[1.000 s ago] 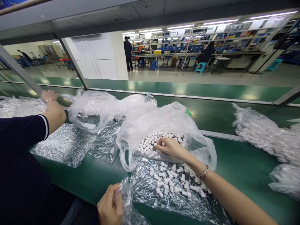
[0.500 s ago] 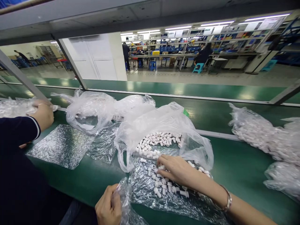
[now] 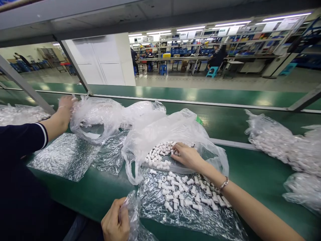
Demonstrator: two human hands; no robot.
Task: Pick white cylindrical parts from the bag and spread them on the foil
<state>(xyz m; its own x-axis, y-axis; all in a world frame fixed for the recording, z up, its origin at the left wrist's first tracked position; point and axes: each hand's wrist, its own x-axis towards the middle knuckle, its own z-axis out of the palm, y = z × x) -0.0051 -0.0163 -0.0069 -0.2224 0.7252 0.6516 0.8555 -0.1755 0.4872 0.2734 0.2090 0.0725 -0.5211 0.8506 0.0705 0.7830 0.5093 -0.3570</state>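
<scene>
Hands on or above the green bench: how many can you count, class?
3. The left hand grips a clear bag at the near edge; the right hand reaches into the open bag of white parts; a co-worker's hand at far left. Others may be hidden.

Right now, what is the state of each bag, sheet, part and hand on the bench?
Big bag: open, half full of white parts.
Loose parts: spread on the crinkled sheet.
Right hand: inside the big bag, on the parts.
Left hand: closed on a small bag.
Co-worker's hand: touching another bag.
Bags at right: filled.
</scene>
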